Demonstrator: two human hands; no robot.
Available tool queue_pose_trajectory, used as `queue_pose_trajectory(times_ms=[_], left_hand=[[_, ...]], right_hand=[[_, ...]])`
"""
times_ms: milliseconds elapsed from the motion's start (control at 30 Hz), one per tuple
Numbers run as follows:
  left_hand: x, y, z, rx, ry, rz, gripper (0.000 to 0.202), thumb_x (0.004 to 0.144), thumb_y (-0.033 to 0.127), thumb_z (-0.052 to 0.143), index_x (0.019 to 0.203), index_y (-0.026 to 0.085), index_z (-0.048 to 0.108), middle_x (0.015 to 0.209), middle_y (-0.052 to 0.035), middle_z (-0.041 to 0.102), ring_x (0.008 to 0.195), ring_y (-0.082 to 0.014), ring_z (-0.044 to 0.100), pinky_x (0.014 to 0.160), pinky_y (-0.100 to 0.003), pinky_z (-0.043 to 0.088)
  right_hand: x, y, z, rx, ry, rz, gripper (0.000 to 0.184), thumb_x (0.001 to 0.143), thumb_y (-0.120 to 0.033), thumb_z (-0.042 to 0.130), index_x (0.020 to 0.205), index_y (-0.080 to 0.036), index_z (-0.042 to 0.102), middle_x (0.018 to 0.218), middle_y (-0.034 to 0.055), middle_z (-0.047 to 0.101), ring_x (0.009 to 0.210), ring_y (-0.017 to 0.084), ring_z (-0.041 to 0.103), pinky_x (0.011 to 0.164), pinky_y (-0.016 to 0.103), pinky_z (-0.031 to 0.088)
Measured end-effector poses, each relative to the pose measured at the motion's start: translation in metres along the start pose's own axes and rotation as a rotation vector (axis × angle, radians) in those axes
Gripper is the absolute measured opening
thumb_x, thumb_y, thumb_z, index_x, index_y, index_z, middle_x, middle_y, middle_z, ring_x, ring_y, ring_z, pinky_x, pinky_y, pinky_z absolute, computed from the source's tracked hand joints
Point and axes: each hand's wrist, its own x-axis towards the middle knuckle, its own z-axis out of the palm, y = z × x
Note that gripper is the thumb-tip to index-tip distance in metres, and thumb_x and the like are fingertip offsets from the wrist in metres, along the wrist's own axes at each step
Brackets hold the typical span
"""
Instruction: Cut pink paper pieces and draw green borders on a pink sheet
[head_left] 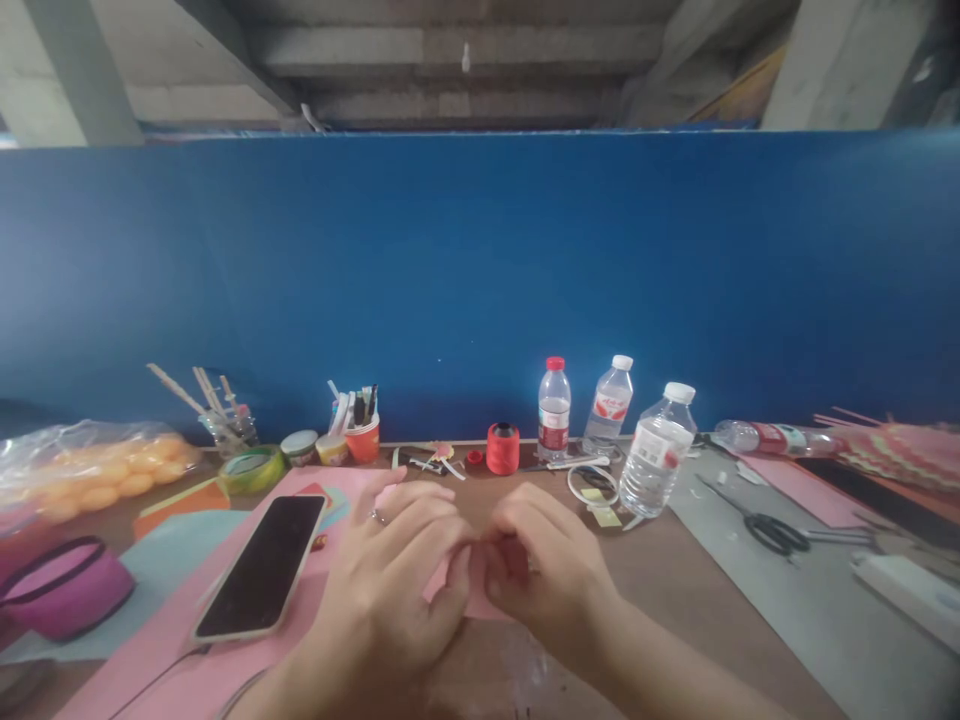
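Note:
My left hand (390,590) and my right hand (551,570) meet over the brown table, fingers curled and pinched together on a small piece of pink paper (469,590) held between them. A ring shows on a left finger. Most of the paper is hidden under the fingers. A phone (262,565) lies face up with a dark screen on a large pink sheet (187,650) just left of my left hand. A red thread spool (502,447) stands beyond my hands.
Three upright water bottles (656,450) stand at the back, one more lies on its side at right. Black scissors (772,528) rest on a grey mat. An orange cup of pens (361,430), tape rolls, a jar of sticks, a purple pouch (67,590) and a bag of orange balls sit left.

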Motion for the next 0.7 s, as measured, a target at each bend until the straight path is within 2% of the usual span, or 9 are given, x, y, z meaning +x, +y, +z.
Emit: queue_pose_trajectory(times_ms=[167, 367, 500, 600, 700], left_hand=[[-0.002, 0.006, -0.001, 0.019, 0.001, -0.02, 0.02, 0.074, 0.003, 0.048, 0.074, 0.02, 0.058, 0.069, 0.0002, 0.061, 0.082, -0.0203, 0.056, 0.089, -0.044, 0.035], [0.006, -0.005, -0.014, 0.126, -0.006, 0.034, 0.016, 0.07, 0.005, 0.05, 0.068, 0.02, 0.053, 0.069, 0.0003, 0.058, 0.071, -0.0174, 0.055, 0.086, -0.043, 0.038], [0.009, -0.013, -0.021, 0.143, -0.044, -0.015, 0.014, 0.069, 0.006, 0.049, 0.068, 0.02, 0.051, 0.071, 0.0001, 0.057, 0.072, -0.0175, 0.055, 0.088, -0.044, 0.038], [0.009, -0.018, -0.021, 0.106, -0.13, -0.022, 0.014, 0.071, 0.006, 0.047, 0.069, 0.02, 0.05, 0.069, 0.0015, 0.057, 0.068, -0.0155, 0.053, 0.086, -0.042, 0.039], [0.008, -0.023, -0.021, 0.105, -0.166, -0.021, 0.014, 0.073, 0.008, 0.046, 0.069, 0.02, 0.05, 0.067, 0.0022, 0.056, 0.066, -0.0149, 0.052, 0.085, -0.041, 0.039]], right_hand=[[-0.003, -0.009, 0.0, -0.009, -0.016, -0.05, 0.02, 0.079, -0.008, 0.051, 0.065, -0.02, 0.043, 0.058, -0.0042, 0.041, 0.055, 0.01, 0.036, 0.051, 0.023, 0.031], [0.006, -0.011, -0.023, 0.02, -0.217, -0.017, 0.017, 0.087, -0.007, 0.04, 0.076, -0.018, 0.047, 0.07, 0.0005, 0.047, 0.065, 0.012, 0.042, 0.058, 0.025, 0.036], [0.011, -0.007, -0.037, 0.047, -0.202, 0.014, 0.017, 0.087, -0.003, 0.039, 0.084, -0.018, 0.048, 0.078, 0.0024, 0.05, 0.071, 0.014, 0.046, 0.063, 0.026, 0.04], [0.013, -0.003, -0.043, 0.028, -0.194, 0.046, 0.019, 0.085, -0.001, 0.039, 0.083, -0.019, 0.047, 0.079, 0.0027, 0.05, 0.072, 0.014, 0.046, 0.064, 0.028, 0.04], [0.016, -0.001, -0.048, 0.005, -0.203, 0.06, 0.023, 0.085, 0.001, 0.036, 0.081, -0.019, 0.045, 0.077, 0.0023, 0.049, 0.07, 0.014, 0.045, 0.062, 0.028, 0.04]])
